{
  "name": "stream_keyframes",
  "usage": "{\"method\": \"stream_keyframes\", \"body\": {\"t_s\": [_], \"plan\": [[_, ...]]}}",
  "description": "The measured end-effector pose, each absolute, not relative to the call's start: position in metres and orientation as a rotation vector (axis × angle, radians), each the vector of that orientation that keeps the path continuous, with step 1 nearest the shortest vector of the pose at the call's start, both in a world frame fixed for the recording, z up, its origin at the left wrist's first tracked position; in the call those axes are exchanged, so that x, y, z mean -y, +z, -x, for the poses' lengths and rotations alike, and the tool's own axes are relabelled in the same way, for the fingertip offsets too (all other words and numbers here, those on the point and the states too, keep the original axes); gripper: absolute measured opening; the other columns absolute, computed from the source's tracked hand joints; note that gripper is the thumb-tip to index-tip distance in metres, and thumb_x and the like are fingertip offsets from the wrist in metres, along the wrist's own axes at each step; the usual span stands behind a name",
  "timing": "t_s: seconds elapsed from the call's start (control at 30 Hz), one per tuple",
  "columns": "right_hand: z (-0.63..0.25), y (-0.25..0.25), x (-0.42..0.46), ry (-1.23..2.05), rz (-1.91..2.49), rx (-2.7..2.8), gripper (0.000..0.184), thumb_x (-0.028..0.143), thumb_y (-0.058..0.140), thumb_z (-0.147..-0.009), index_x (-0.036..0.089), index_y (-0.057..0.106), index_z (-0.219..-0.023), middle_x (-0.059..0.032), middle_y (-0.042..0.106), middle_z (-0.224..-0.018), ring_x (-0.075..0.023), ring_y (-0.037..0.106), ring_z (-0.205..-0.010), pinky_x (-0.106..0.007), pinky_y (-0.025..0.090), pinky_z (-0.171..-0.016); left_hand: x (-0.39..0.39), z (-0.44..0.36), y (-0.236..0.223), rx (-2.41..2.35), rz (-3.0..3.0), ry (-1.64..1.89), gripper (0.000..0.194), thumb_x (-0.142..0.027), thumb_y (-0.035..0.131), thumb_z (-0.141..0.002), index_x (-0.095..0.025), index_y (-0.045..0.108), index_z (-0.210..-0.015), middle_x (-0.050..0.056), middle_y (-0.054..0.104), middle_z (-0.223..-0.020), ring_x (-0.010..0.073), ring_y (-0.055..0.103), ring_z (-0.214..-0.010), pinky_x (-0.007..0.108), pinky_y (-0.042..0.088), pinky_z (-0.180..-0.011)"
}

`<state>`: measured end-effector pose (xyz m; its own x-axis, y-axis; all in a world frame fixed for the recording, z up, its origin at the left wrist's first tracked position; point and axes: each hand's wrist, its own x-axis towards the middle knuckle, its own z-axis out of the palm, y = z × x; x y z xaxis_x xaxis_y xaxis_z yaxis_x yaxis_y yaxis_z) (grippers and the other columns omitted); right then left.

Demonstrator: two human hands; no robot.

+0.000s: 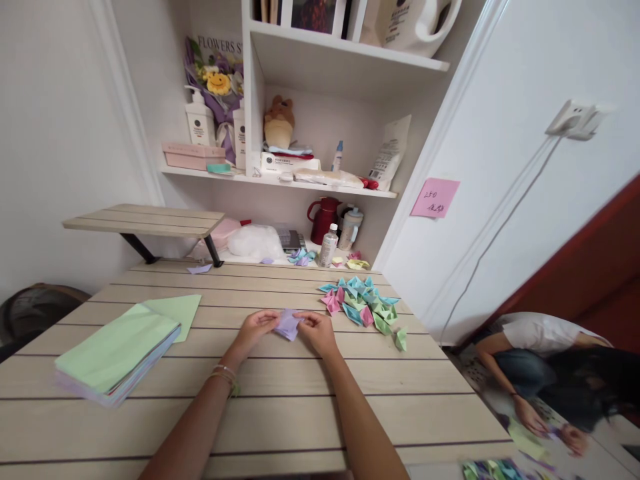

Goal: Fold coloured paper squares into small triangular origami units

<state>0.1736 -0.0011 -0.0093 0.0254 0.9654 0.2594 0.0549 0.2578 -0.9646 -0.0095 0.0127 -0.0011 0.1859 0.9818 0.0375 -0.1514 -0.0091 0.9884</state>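
Observation:
A small folded piece of purple paper [287,325] is held up between my two hands, just above the striped wooden table [280,427]. My left hand [256,328] pinches its left edge. On the opposite edge, the fingers of my right hand [316,329] are closed on the same paper. To the right of my hands lies a pile of folded paper boats [360,297] in blue, pink and green. A thick stack of coloured paper [120,347], green sheet on top, rests on the table at the left.
A small raised wooden shelf [145,220] stands at the table's back left. Behind the table, a clear bottle [329,247], a red jug [325,220] and a plastic bag [255,241] sit under white shelving. At lower right, a person [550,367] crouches, handling paper.

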Motion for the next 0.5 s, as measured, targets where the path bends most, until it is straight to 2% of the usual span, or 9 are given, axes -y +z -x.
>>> {"method": "stream_keyframes", "body": {"t_s": [0.07,0.2,0.3,0.4,0.5], "plan": [[-0.1773,-0.0074,0.0011,0.997,1.054,1.361,0.023,0.021,0.064,-0.06,0.017,0.071,-0.081,0.0045,0.051,-0.045,-0.0069,0.036,-0.041,-0.018,0.029,-0.041,-0.0099,0.0094,0.002,-0.945,-1.223,1.107,0.03,-0.031,0.075,-0.056,-0.013,0.067,-0.079,0.009,0.07,-0.083,0.0209,0.063,-0.079,0.032,0.048,-0.074],[-0.1826,-0.0045,0.0017,1.053,1.017,1.389,0.018,0.028,0.072,-0.056,0.016,0.068,-0.069,-0.0011,0.063,-0.062,-0.01,0.047,-0.051,-0.021,0.036,-0.047,-0.0061,0.0092,0.0051,-0.849,-1.246,1.022,0.037,-0.025,0.078,-0.05,-0.012,0.067,-0.083,0.009,0.07,-0.087,0.0216,0.063,-0.082,0.033,0.047,-0.078],[-0.1832,-0.0054,0.0008,1.123,0.988,1.364,0.022,0.034,0.072,-0.057,0.015,0.067,-0.068,-0.0028,0.064,-0.067,-0.0125,0.051,-0.056,-0.023,0.039,-0.052,-0.0066,0.0088,0.004,-0.9,-1.267,1.078,0.028,-0.028,0.075,-0.055,-0.012,0.068,-0.078,0.008,0.07,-0.083,0.0201,0.063,-0.078,0.032,0.047,-0.076],[-0.1808,-0.0087,-0.0011,1.16,0.969,1.299,0.027,0.04,0.068,-0.063,0.014,0.065,-0.07,-0.001,0.059,-0.059,-0.0116,0.049,-0.053,-0.023,0.037,-0.05,-0.0089,0.0079,0.0014,-0.968,-1.298,1.132,0.022,-0.032,0.069,-0.062,-0.013,0.068,-0.073,0.007,0.069,-0.074,0.0187,0.062,-0.071,0.03,0.048,-0.071],[-0.1778,-0.0124,-0.0026,1.15,0.941,1.256,0.031,0.041,0.065,-0.067,0.017,0.062,-0.085,0.0056,0.046,-0.047,-0.0084,0.039,-0.044,-0.02,0.03,-0.043,-0.0111,0.0065,-0.0013,-0.957,-1.292,1.2,0.021,-0.028,0.071,-0.06,-0.015,0.065,-0.075,0.005,0.067,-0.071,0.0177,0.061,-0.07,0.029,0.048,-0.068]]}}
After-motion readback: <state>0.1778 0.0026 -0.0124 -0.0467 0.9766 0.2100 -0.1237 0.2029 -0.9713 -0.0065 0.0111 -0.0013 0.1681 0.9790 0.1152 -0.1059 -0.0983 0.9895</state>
